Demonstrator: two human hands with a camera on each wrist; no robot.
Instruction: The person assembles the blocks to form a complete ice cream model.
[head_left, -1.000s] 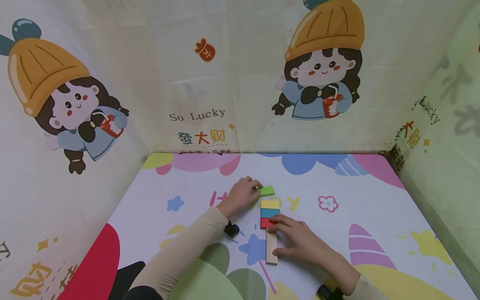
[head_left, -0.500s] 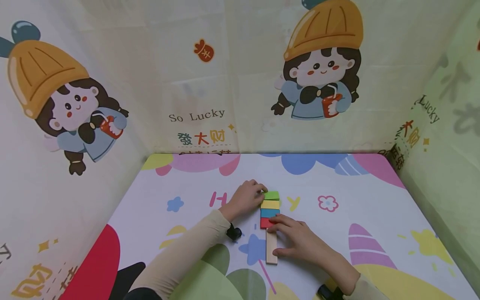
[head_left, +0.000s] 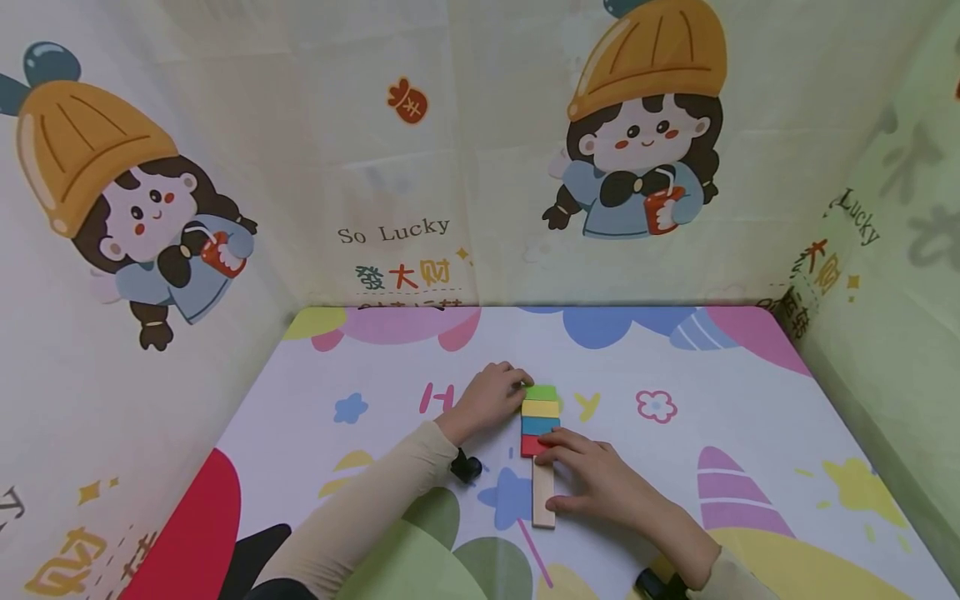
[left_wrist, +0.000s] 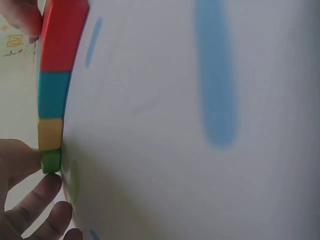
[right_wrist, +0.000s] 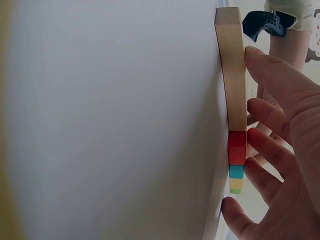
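A row of small coloured wooden blocks lies flat on the table: green at the far end, then yellow, blue and red. A longer plain wooden block continues the line towards me from the red one. My left hand pinches the green block between thumb and index finger at its left end. Spread over the near blocks is my right hand, its thumb against the plain block and fingertips resting on the red block and beside the blue.
A printed cloth with coloured shapes covers the table. Patterned sheets form a back wall and walls on both sides. Dark wrist cameras sit at both wrists.
The left hand has moved the green block rightward and nearer, bringing it up against the yellow one, then slightly left. The right hand has kept its place.
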